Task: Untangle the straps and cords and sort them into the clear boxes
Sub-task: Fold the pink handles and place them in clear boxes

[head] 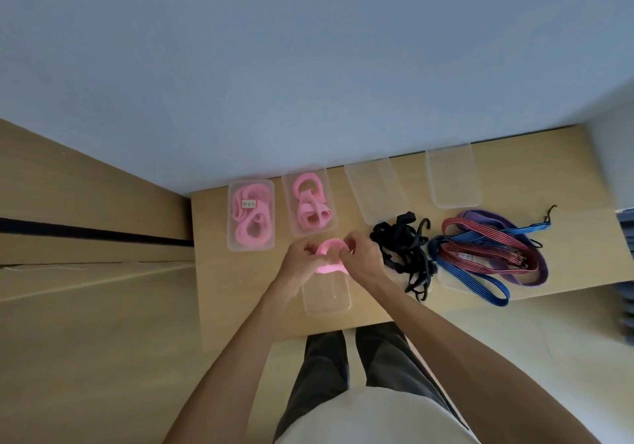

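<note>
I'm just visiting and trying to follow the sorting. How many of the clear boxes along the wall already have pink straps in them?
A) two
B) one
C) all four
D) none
A: the two boxes on the left, the leftmost box and the second box, each hold pink straps, while the third box and the fourth box show nothing inside.

Both hands, left hand [297, 259] and right hand [361, 255], pinch a coiled pink elastic strap [330, 255] above an empty clear plastic box [326, 298] at the near edge of the light wooden table [566, 265]. Right of them lies a tangled black cord bundle [404, 249]; two far-left boxes hold pink straps.
</note>
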A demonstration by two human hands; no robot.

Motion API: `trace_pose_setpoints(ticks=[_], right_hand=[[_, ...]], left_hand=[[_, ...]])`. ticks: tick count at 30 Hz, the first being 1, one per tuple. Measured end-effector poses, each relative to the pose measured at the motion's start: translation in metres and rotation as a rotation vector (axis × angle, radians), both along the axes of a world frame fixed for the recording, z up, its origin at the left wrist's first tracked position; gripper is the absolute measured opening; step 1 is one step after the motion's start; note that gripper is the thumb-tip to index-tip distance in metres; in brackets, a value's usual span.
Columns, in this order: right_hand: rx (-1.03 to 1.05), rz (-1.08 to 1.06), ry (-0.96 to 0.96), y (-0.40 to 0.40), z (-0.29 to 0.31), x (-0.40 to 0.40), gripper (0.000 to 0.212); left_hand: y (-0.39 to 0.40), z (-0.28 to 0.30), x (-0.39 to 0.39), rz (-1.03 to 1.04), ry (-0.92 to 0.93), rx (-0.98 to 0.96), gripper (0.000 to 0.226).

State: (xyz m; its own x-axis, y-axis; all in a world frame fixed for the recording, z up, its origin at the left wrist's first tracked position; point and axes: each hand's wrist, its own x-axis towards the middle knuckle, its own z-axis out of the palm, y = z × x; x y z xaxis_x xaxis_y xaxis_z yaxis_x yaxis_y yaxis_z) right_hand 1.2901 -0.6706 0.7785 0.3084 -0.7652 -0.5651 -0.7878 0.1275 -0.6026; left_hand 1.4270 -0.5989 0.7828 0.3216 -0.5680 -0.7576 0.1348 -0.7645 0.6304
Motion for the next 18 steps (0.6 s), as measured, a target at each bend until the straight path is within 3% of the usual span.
trace_pose_setpoints(ticks=[2,5,8,14,16,18], right_hand=[[-0.044,-0.027,-0.072,-0.005,0.019,0.0,0.012],[-0.117,-0.097,-0.199,-0.014,0.055,0.0,0.013],[-0.18,-0.137,-0.366,-0.031,0.098,-0.004,0.014],[-0.268,-0.09,-0.537,-0.064,0.167,-0.017,0.015],[-0.265,-0.097,-0.575,-0.068,0.183,-0.02,0.023],[-0.282,-0.055,-0.602,-0.072,0.198,-0.02,0.015]], left_hand=[[-0.007,0.021,0.002,0.026,0.034,-0.075,0.032],[-0.021,0.055,0.004,0.109,0.09,-0.201,0.016],[-0.033,0.096,0.007,0.167,0.128,-0.314,0.021],[-0.044,0.173,0.002,0.29,0.076,-0.497,0.02],[-0.042,0.194,-0.004,0.251,0.029,-0.537,0.02],[-0.04,0.212,-0.011,0.207,-0.004,-0.553,0.021]])
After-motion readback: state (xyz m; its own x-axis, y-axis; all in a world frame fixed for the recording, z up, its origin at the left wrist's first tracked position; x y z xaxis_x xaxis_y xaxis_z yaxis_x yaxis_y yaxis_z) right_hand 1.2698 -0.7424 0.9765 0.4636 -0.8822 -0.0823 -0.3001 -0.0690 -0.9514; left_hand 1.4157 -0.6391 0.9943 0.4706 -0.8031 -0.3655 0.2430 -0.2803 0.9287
